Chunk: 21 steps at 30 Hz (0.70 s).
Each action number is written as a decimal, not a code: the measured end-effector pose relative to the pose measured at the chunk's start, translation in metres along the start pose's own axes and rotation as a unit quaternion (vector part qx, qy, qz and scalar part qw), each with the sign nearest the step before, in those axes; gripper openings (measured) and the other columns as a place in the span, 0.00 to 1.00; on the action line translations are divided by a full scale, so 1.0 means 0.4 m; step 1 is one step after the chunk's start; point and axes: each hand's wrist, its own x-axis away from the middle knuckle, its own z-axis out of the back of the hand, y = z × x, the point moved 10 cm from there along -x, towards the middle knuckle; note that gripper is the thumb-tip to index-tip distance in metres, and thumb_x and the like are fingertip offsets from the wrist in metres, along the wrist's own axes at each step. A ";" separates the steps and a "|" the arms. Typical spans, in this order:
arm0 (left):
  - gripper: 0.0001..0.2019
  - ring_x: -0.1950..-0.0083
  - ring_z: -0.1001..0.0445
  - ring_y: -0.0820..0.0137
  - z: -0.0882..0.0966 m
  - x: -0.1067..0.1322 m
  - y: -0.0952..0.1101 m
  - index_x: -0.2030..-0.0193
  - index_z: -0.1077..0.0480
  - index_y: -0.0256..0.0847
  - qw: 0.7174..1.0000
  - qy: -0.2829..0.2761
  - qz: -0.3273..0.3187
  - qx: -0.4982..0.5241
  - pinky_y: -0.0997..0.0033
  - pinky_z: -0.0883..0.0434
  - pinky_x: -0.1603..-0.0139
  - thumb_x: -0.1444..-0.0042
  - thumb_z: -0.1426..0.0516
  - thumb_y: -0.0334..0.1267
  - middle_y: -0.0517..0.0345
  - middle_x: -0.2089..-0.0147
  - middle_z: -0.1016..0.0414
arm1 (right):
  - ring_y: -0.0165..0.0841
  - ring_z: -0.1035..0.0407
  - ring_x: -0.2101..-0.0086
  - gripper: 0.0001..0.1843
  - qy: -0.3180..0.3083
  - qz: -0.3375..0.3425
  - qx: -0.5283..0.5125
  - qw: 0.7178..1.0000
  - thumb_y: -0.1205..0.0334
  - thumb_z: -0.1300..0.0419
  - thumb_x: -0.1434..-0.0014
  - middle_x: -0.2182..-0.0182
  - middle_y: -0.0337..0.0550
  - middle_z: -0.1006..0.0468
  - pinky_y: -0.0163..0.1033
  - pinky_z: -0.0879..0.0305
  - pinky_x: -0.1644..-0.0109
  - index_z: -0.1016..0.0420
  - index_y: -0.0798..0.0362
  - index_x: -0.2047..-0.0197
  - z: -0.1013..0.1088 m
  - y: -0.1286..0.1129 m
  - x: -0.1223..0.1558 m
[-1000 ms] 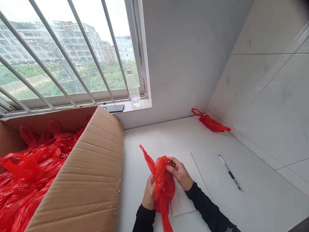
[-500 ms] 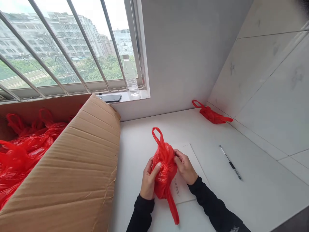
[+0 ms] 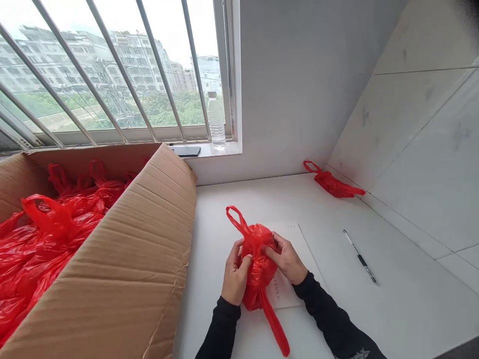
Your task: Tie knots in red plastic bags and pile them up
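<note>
A crumpled red plastic bag (image 3: 258, 264) is bunched between both my hands above the white counter (image 3: 392, 309). My left hand (image 3: 235, 275) grips its left side, thumb pressed into the plastic. My right hand (image 3: 286, 258) pinches its upper right part with curled fingers. One looped handle of the bag sticks up to the left, and another strip hangs down toward me. A sheet of paper (image 3: 295, 269) with small writing lies under the bag and my right hand.
A big open cardboard box (image 3: 127, 279) full of red plastic bags (image 3: 45, 239) fills the left. Another red bag (image 3: 335, 183) lies in the far right corner. A pen (image 3: 359, 260) lies on the counter. A water bottle (image 3: 217, 124) and phone (image 3: 185, 150) sit on the windowsill.
The bag has been gathered into a tighter ball between my hands. Its handle loop now stands up at the left, and the lower strip hangs longer toward me.
</note>
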 end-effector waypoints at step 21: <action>0.10 0.64 0.28 0.66 0.000 0.012 0.051 0.59 0.28 0.41 0.993 0.041 -0.038 -0.102 0.70 0.30 0.61 0.45 0.38 0.43 0.59 0.64 0.24 | 0.38 0.28 0.60 0.14 -0.008 0.021 0.050 0.998 0.51 0.39 0.39 0.62 0.42 0.22 0.42 0.31 0.53 0.26 0.51 0.56 -0.023 -0.037 0.012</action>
